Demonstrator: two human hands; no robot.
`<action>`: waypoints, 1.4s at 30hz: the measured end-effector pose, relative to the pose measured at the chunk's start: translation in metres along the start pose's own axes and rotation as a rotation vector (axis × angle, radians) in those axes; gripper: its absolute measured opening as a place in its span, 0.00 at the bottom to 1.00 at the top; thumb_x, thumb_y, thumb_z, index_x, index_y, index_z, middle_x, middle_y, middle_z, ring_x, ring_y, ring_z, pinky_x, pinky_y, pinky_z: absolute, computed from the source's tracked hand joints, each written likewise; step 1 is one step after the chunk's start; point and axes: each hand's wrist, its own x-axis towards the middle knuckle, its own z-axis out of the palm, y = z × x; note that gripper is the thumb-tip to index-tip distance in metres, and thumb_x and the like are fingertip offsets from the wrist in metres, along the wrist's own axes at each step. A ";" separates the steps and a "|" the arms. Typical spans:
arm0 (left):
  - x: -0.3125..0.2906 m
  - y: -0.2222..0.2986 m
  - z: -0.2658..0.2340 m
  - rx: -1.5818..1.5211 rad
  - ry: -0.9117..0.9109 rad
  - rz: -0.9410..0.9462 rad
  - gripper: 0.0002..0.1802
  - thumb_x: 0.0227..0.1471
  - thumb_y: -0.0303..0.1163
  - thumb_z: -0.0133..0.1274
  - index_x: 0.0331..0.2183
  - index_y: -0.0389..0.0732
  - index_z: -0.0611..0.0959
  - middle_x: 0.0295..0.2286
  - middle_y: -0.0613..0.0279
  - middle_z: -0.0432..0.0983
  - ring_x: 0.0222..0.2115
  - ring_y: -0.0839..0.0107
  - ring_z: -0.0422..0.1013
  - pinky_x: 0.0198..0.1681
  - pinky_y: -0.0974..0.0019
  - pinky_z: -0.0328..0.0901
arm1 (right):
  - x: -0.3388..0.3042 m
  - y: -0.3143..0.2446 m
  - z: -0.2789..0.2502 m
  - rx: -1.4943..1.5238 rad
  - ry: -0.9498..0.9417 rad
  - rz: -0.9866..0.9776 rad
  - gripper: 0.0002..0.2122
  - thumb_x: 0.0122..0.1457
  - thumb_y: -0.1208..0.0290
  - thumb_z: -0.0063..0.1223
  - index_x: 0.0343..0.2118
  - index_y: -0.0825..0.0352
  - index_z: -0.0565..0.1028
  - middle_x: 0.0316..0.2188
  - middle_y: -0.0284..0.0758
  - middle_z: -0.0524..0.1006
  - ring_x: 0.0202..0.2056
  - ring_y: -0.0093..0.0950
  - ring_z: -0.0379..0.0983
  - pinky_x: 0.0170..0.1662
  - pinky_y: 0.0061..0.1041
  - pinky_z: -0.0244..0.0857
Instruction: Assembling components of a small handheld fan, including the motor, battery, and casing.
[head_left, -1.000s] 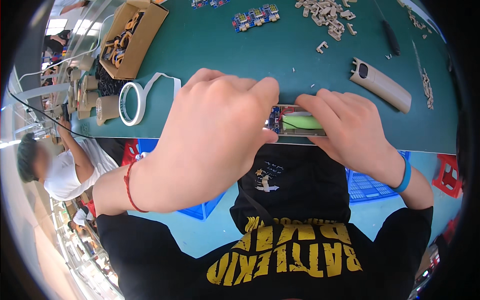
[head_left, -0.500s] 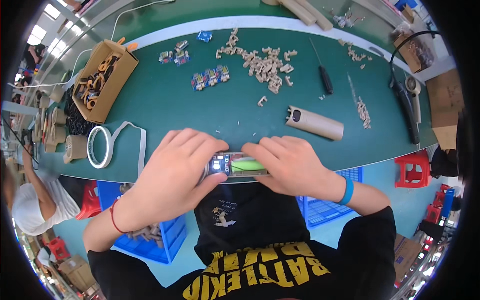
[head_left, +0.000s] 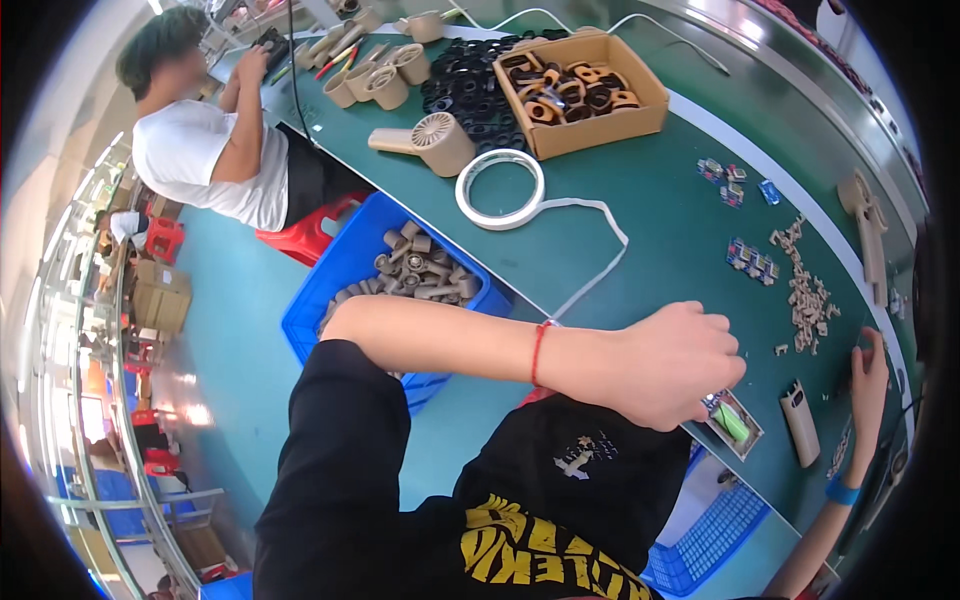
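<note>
My left hand (head_left: 672, 368) is closed on the upper end of an open beige housing (head_left: 748, 447) at the table's front edge. A green battery (head_left: 733, 424) lies inside it, and a bit of circuit board shows beside my fingers. To the right, my right hand (head_left: 868, 385) reaches over the table, its thumb and fingers bent around a dark sliver that I cannot make out. A beige cover shell (head_left: 800, 425) lies between my hands. Beyond it is a pile of small beige clips (head_left: 808, 308). Several small circuit boards (head_left: 752, 262) lie farther back.
A roll of white tape (head_left: 500, 190) trails a loose strip. Behind it stand a cardboard box of orange and black rings (head_left: 600, 75) and a beige handheld fan (head_left: 440, 145). A blue crate of beige parts (head_left: 480, 300) is below the table edge. A person in white sits far left.
My view has swung left. My right hand has let go of the housing and moved away toward the right of the clips. My left hand still holds the housing.
</note>
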 end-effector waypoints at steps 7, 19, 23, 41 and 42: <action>0.002 -0.010 -0.001 -0.053 0.054 0.123 0.15 0.41 0.36 0.63 0.31 0.42 0.78 0.28 0.63 0.71 0.35 0.64 0.69 0.37 0.62 0.64 | 0.002 0.010 0.000 -0.256 0.158 -0.190 0.17 0.64 0.71 0.43 0.56 0.65 0.66 0.50 0.46 0.73 0.51 0.43 0.70 0.52 0.33 0.63; 0.002 -0.010 -0.012 -0.075 0.052 0.000 0.29 0.31 0.30 0.65 0.42 0.42 0.79 0.29 0.63 0.75 0.29 0.62 0.70 0.32 0.63 0.64 | -0.091 -0.203 -0.033 0.545 -0.462 -0.398 0.14 0.64 0.75 0.43 0.51 0.68 0.73 0.26 0.34 0.73 0.23 0.16 0.64 0.27 0.16 0.58; 0.003 -0.008 -0.005 -0.159 0.069 -0.030 0.31 0.29 0.28 0.66 0.43 0.41 0.78 0.28 0.65 0.76 0.28 0.63 0.71 0.31 0.63 0.65 | -0.090 -0.218 -0.041 0.639 -0.924 0.028 0.16 0.64 0.76 0.44 0.54 0.67 0.71 0.23 0.36 0.75 0.19 0.19 0.64 0.24 0.18 0.57; 0.005 -0.005 -0.006 -0.156 0.074 -0.101 0.33 0.25 0.27 0.67 0.41 0.42 0.79 0.29 0.63 0.79 0.29 0.63 0.73 0.31 0.64 0.67 | -0.084 -0.220 -0.038 0.572 -0.887 -0.095 0.19 0.61 0.81 0.45 0.55 0.64 0.72 0.18 0.39 0.71 0.16 0.23 0.62 0.22 0.24 0.56; 0.004 -0.005 -0.006 -0.160 0.083 -0.095 0.32 0.25 0.27 0.68 0.41 0.42 0.79 0.29 0.63 0.79 0.29 0.62 0.73 0.31 0.64 0.67 | -0.084 -0.221 -0.038 0.569 -0.892 -0.094 0.19 0.61 0.81 0.45 0.55 0.64 0.72 0.18 0.39 0.71 0.16 0.23 0.62 0.22 0.24 0.56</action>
